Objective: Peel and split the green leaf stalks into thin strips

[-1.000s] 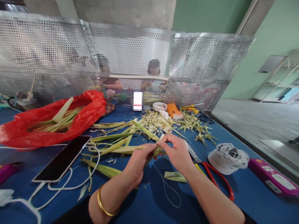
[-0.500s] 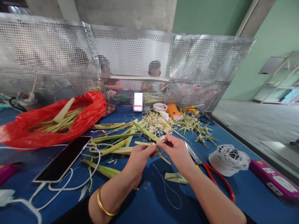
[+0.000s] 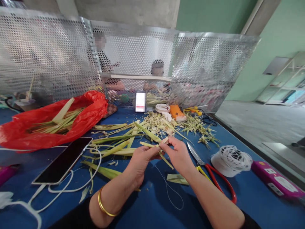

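Both my hands meet over the middle of the blue table, pinching pale green leaf strips (image 3: 149,131) that cross at my fingertips. My left hand (image 3: 142,159) grips the strips from the left, a gold bangle (image 3: 102,203) on its wrist. From the other side, the thumb and fingers of my right hand (image 3: 176,154) press on the same spot; the exact hold is partly hidden. A thin pale thread (image 3: 168,190) lies curled below them. Beside my right forearm rest scissors (image 3: 212,178) with red handles. A short leaf piece (image 3: 177,178) lies under my right wrist.
Leaf scraps (image 3: 159,122) are heaped behind my hands. A red plastic bag (image 3: 21,127) of leaves and a phone (image 3: 63,160) with white cables lie left. To the right are a white string roll (image 3: 231,160) and a purple packet (image 3: 274,179). A perforated metal screen (image 3: 133,47) stands behind.
My hands stay pinched on the leaf strips with only a slight shift. The view has moved a little. Behind the screen, a person at the left now appears higher up.
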The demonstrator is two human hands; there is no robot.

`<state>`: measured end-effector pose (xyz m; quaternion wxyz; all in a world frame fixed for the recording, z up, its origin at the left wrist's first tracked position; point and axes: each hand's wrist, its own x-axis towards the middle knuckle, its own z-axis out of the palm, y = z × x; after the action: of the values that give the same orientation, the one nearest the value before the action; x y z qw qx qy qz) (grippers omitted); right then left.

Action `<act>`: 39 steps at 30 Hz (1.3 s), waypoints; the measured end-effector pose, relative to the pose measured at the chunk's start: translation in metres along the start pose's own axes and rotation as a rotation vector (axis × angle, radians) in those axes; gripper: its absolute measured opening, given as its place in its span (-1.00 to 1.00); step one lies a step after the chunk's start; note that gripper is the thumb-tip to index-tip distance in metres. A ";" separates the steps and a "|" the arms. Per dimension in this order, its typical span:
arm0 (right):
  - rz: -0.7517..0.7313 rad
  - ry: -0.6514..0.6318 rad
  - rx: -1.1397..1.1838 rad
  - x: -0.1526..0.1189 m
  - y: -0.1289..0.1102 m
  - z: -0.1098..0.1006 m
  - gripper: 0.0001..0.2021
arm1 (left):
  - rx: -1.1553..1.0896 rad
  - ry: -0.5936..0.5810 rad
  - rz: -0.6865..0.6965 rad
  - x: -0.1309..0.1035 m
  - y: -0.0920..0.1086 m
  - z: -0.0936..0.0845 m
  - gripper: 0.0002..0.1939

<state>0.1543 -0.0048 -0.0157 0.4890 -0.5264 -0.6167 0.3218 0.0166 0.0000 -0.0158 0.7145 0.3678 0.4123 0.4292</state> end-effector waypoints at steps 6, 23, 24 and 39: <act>0.010 -0.116 0.114 0.001 -0.009 -0.007 -0.95 | -0.059 -0.016 -0.071 -0.001 0.007 -0.001 -0.82; -0.002 0.007 -0.042 0.000 -0.005 0.001 -0.88 | 0.273 0.008 0.090 0.001 0.009 -0.002 -0.83; 0.010 0.004 -0.022 0.001 -0.005 -0.001 -0.88 | 0.269 0.024 0.100 0.001 0.009 -0.002 -0.84; 0.033 -0.390 -0.726 -0.016 0.005 0.010 -0.91 | 0.035 0.126 0.138 0.002 0.032 -0.016 -0.87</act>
<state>0.1459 -0.0178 -0.0276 0.1404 -0.6036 -0.7628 0.1846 -0.0072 0.0163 0.0059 0.6492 0.3801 0.4375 0.4926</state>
